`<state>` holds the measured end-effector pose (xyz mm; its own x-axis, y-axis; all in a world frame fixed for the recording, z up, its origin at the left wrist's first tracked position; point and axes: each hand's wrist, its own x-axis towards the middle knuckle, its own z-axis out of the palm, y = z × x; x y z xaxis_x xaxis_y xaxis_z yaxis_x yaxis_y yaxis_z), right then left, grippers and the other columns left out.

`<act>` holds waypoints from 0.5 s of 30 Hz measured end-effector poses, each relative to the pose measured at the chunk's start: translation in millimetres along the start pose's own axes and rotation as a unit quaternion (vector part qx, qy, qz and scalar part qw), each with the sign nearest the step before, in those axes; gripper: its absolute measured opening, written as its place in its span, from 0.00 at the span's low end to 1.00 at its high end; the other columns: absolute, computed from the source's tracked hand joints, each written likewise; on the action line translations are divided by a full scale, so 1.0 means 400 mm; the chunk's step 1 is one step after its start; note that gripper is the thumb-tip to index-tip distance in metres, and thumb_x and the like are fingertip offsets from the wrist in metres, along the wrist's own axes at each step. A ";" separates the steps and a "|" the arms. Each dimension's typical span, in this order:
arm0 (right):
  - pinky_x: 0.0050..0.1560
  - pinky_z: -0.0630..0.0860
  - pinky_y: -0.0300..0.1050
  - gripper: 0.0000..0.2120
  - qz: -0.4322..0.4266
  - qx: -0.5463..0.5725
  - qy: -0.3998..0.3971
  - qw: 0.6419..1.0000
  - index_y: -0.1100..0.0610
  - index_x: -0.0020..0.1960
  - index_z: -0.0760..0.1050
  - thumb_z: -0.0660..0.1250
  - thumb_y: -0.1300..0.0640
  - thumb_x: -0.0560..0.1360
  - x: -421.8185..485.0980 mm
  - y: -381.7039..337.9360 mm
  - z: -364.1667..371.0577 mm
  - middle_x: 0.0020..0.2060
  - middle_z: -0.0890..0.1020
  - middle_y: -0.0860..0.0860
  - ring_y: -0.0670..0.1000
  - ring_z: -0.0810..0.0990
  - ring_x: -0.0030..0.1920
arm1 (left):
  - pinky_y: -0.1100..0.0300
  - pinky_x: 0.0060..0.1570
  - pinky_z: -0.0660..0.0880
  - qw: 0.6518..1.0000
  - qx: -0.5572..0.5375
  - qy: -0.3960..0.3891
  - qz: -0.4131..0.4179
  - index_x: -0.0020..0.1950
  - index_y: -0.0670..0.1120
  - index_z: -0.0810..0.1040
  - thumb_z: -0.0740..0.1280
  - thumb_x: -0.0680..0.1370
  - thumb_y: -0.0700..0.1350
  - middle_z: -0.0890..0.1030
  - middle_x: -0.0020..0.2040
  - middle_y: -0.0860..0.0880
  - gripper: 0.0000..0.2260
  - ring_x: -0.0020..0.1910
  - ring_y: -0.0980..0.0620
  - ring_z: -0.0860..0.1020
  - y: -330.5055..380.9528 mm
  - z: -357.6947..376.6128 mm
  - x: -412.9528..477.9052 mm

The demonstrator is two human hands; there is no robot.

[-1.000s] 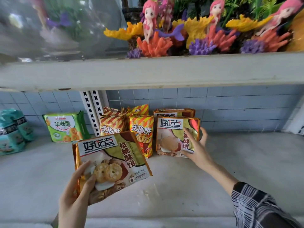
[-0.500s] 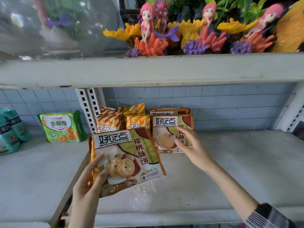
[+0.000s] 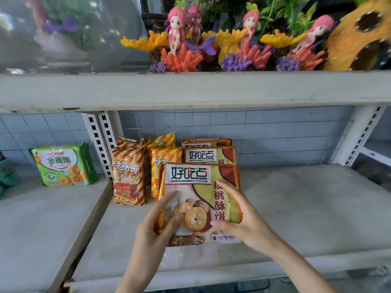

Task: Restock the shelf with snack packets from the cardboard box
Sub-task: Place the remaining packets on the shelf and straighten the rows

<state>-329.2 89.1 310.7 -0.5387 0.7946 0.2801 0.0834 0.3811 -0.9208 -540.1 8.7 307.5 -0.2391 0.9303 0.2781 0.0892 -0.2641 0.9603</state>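
- The walnut biscuit packet (image 3: 190, 176) sits between both hands over the left half of the shelf (image 3: 306, 208). It is about midway between the shelf's front edge and its back edge.
- The left hand (image 3: 152, 231) grips the packet's lower left edge. Two fingers (image 3: 169, 199) lie spread on the printed front, and the others are hidden behind the foil.
- The right hand (image 3: 247, 218) grips the right edge. Its forefinger reaches up across the front and its thumb lies lower down, the two well spread. The remaining fingers are out of sight.
- The packet faces the camera with its printed side up. Its white brand label is toward the back edge and its bottom seam toward the front edge.
- Its long axis runs from front to back of the shelf and tilts upward at the far end.
- I cannot tell whether its lower edge touches the shelf.
- Two matching packets (image 3: 209, 155) stand upright just behind it, one behind the other, near the tiled wall (image 3: 275, 132).
- The striped packets (image 3: 129, 174) stand just left of them, by the back left corner and the slotted upright (image 3: 99, 140).
- A green packet (image 3: 63, 163) leans on the neighbouring shelf to the left.
- Mermaid figurines (image 3: 175, 28) sit among coral ornaments on the upper shelf (image 3: 190, 89).
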 end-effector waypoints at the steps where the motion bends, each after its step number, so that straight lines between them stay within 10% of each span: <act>1: 0.64 0.72 0.42 0.35 -0.001 0.012 0.007 1.000 0.37 0.70 0.64 0.76 0.54 0.69 -0.001 0.004 -0.005 0.70 0.67 0.41 0.42 0.69 0.68 | 0.39 0.48 0.78 1.000 0.026 -0.005 0.002 0.61 0.63 0.76 0.67 0.74 0.44 0.80 0.46 0.49 0.19 0.47 0.49 0.79 -0.005 0.002 0.004; 9: 0.56 0.77 0.41 0.34 0.035 0.075 0.057 0.995 0.39 0.67 0.69 0.78 0.55 0.66 0.025 0.043 -0.062 0.63 0.77 0.44 0.47 0.77 0.62 | 0.59 0.53 0.76 0.975 0.209 -0.049 0.060 0.66 0.72 0.64 0.63 0.72 0.61 0.68 0.62 0.67 0.23 0.58 0.63 0.72 0.013 -0.011 0.044; 15: 0.63 0.74 0.47 0.35 0.056 0.028 0.087 0.994 0.41 0.67 0.68 0.76 0.57 0.65 0.074 0.106 -0.119 0.67 0.73 0.48 0.45 0.74 0.64 | 0.52 0.69 0.61 0.844 0.534 -0.011 0.057 0.77 0.58 0.52 0.46 0.75 0.70 0.60 0.75 0.51 0.32 0.73 0.49 0.60 -0.020 -0.054 0.040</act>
<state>-301.9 151.2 293.0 -0.3759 0.9018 0.2134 0.0855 0.2630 -0.9610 -565.6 20.2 304.8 -0.1543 0.9219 0.3553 0.9331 0.0177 0.3591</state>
